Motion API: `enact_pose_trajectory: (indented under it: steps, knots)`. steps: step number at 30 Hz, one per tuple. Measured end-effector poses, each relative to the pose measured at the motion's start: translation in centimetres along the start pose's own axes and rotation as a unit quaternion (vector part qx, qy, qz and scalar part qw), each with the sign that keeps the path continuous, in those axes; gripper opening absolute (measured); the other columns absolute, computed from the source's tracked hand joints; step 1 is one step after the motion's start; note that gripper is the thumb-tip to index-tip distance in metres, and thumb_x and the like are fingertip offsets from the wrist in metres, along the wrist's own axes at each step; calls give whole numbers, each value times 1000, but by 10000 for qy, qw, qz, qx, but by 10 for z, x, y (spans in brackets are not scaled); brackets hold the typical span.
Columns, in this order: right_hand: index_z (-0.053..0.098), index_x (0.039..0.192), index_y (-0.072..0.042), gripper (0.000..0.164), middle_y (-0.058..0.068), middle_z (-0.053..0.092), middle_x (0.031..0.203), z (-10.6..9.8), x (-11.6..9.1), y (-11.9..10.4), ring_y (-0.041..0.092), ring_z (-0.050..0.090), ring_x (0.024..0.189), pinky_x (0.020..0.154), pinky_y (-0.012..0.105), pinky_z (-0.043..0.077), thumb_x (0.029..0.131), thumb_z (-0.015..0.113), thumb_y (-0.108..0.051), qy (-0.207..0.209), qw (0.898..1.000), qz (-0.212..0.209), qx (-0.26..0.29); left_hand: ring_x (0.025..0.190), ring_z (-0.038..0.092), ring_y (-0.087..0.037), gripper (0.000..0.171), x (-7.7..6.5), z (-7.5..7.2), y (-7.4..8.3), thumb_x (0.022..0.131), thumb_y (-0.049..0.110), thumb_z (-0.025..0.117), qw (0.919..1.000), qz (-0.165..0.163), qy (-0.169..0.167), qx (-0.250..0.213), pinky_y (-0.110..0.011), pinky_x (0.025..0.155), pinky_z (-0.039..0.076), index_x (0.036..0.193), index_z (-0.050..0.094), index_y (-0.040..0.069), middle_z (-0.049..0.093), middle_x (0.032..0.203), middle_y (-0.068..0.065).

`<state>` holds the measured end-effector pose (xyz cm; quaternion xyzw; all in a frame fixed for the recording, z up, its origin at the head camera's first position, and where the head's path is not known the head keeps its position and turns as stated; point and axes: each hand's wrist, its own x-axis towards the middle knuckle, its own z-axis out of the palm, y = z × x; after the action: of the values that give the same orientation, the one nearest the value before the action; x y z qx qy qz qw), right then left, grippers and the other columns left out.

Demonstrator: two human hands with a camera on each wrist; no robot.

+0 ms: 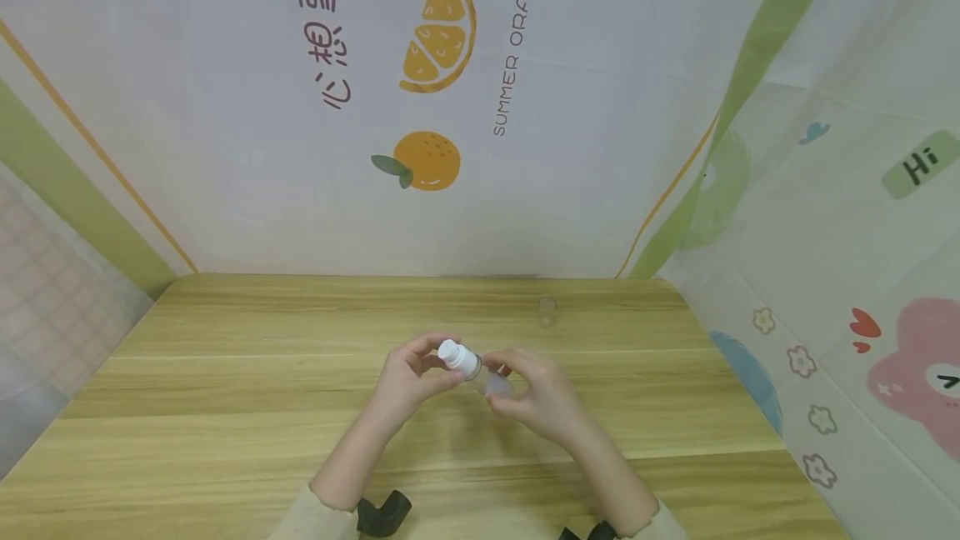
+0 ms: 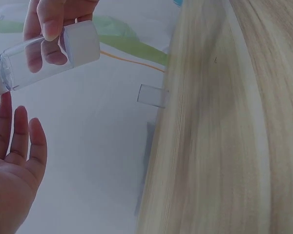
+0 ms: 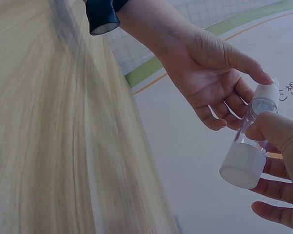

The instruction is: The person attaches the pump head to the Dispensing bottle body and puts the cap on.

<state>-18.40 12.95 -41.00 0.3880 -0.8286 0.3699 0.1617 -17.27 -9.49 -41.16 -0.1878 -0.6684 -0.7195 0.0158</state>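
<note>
Both hands hold a clear pump bottle (image 3: 244,134) with a white collar and a white base, tilted above the table. My left hand (image 1: 407,375) pinches the white top (image 1: 459,358) between thumb and fingers; in the right wrist view its thumb lies on the top, with the other fingers loosely bent. Around the transparent body, my right hand (image 1: 538,392) grips with its thumb on one side and fingers on the other. The white base (image 2: 83,44) points toward the right hand's side. Inside the clear body no liquid shows.
A small clear cap (image 1: 547,312) stands on the wooden table (image 1: 262,373) toward the back right. Behind the table hangs a white cloth (image 1: 585,148) printed with oranges, and another printed cloth (image 1: 810,273) borders the right side. Dark wrist bands (image 1: 384,514) sit at the sleeves.
</note>
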Motion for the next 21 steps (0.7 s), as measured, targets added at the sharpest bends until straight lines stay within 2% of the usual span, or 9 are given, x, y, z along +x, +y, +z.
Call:
enact_pose_trajectory:
  steps: [11, 21]
  knots:
    - [66, 112, -11, 41, 1, 67, 104, 0, 0, -1, 10, 60, 89, 71, 37, 55, 73, 80, -7, 18, 10000, -36, 32, 94, 58, -29, 35, 1, 2, 0, 78, 2, 77, 9995, -139, 293, 10, -36, 76, 54, 109, 62, -1, 61, 110, -11]
    - [67, 111, -12, 41, -6, 66, 105, 0, 0, -1, 8, 59, 89, 72, 33, 54, 73, 80, -8, 26, 10000, -18, -31, 93, 60, -26, 27, 2, 4, 0, 76, -2, 77, 9987, -205, 464, -73, -35, 75, 54, 100, 65, 2, 63, 105, -12]
